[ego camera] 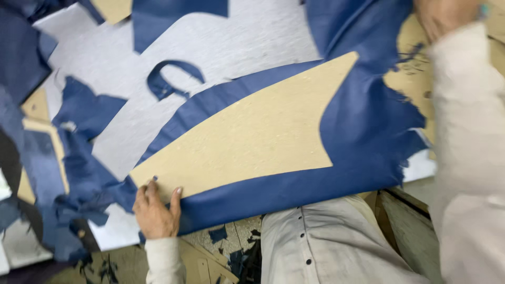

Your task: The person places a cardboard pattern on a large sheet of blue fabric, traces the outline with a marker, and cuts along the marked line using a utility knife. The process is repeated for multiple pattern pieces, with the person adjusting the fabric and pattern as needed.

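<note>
Left hand (155, 210): fingers pressed flat on the cardboard pattern (247, 139), grasping nothing.
Right hand (442, 16): blurred, grip unclear.
Beneath pattern: blue fabric (368, 126).

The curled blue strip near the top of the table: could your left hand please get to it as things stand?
Probably yes. The left hand rests on the cardboard template's near corner, and only flat blue fabric and bare grey table lie between it and the curled strip.
</note>
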